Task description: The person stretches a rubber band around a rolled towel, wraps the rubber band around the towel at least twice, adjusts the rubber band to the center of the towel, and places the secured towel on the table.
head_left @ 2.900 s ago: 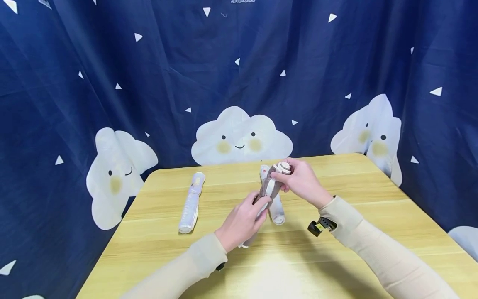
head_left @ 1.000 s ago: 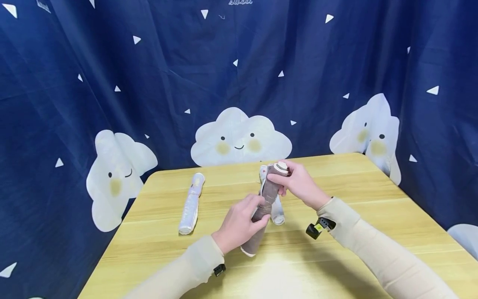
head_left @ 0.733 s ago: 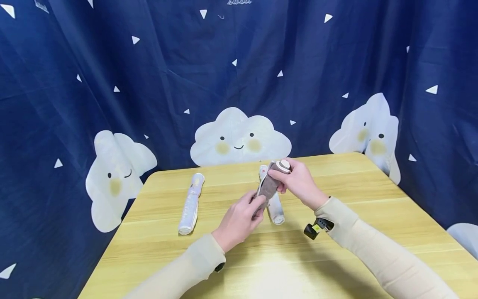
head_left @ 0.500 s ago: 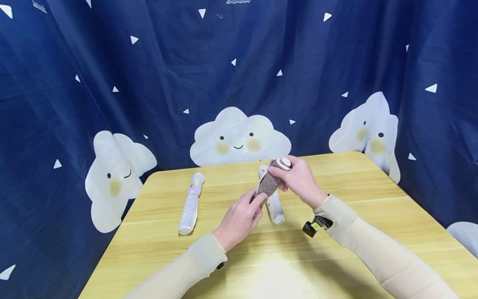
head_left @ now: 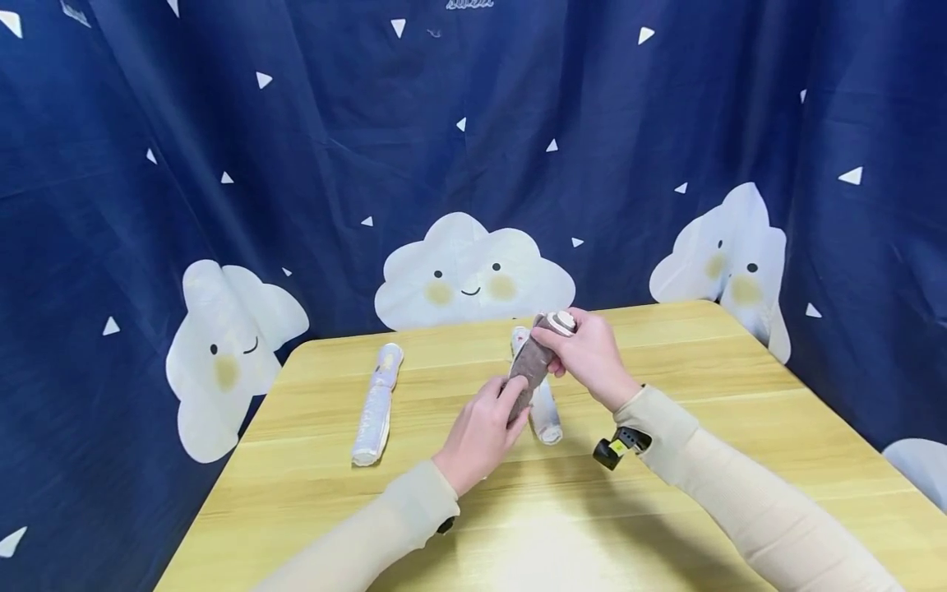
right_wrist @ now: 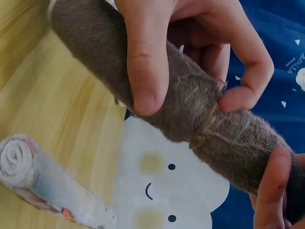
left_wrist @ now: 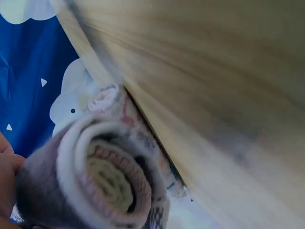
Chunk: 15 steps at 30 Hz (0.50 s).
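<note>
Both hands hold a brown rolled towel (head_left: 534,370) slantwise above the table. Near its upper end, which shows white coiled layers, the right hand (head_left: 592,358) grips it. Lower down, the left hand (head_left: 479,432) has thumb and fingers round the roll and covers its lower end in the head view. A thin thread (right_wrist: 205,126) crosses the roll's middle in the right wrist view, beside the left thumb (right_wrist: 147,71). The left wrist view looks into the spiral end of the brown towel (left_wrist: 107,183). Beneath it lies a pale patterned rolled towel (head_left: 546,415), partly hidden.
Another rolled towel (head_left: 376,403), pale lilac, lies on the left part of the wooden table (head_left: 296,510). A dark blue curtain (head_left: 473,99) with white clouds and triangles hangs behind and beside the table. Small black devices are strapped at both wrists.
The brown roll has turned, its white strip giving way to a brown side. The left hand has closed from a looser hold and shifted slightly, while the right hand stays at the upper end.
</note>
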Motion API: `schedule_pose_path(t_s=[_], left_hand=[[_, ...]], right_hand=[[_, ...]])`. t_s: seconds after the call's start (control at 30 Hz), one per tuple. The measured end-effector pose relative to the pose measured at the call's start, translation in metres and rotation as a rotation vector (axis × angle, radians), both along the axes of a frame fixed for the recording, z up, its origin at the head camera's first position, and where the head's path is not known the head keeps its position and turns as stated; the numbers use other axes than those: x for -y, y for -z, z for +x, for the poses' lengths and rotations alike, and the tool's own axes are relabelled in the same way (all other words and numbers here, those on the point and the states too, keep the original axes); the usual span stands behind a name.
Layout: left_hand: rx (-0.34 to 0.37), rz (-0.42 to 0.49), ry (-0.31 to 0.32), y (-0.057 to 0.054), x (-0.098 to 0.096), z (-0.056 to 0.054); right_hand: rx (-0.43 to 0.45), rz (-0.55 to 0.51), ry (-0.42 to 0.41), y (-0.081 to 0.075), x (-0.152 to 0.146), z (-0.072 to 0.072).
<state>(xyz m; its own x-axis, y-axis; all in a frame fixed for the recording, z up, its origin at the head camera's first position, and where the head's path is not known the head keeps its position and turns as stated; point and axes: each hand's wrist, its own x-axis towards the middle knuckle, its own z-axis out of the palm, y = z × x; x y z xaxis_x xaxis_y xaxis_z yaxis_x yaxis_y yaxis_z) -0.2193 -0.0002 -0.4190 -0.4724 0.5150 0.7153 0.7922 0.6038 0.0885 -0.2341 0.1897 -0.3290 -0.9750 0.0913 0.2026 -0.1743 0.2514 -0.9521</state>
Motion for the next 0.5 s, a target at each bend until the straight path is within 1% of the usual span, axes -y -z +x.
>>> schedule_pose_path(t_s=[0.1, 0.17, 0.27, 0.4, 0.5], left_hand=[[-0.037, -0.020, -0.001, -0.0024, 0.0030, -0.0003], [-0.040, -0.033, -0.003, -0.0048, 0.0043, 0.0004], [-0.028, -0.050, -0.011, -0.0065, 0.0055, 0.0011], [-0.031, -0.073, -0.017, -0.0041, 0.0079, 0.0004], [-0.043, -0.084, -0.004, -0.0016, 0.0093, -0.0015]], right_hand=[[0.003, 0.011, 0.007, -0.0009, -0.0010, -0.0002], [0.004, 0.023, 0.005, -0.0008, -0.0018, -0.0017], [0.006, 0.037, -0.006, 0.0015, -0.0016, -0.0036], [0.011, 0.056, -0.015, 0.0047, -0.0006, -0.0032], [0.023, 0.057, -0.015, 0.0048, -0.0014, -0.0022]])
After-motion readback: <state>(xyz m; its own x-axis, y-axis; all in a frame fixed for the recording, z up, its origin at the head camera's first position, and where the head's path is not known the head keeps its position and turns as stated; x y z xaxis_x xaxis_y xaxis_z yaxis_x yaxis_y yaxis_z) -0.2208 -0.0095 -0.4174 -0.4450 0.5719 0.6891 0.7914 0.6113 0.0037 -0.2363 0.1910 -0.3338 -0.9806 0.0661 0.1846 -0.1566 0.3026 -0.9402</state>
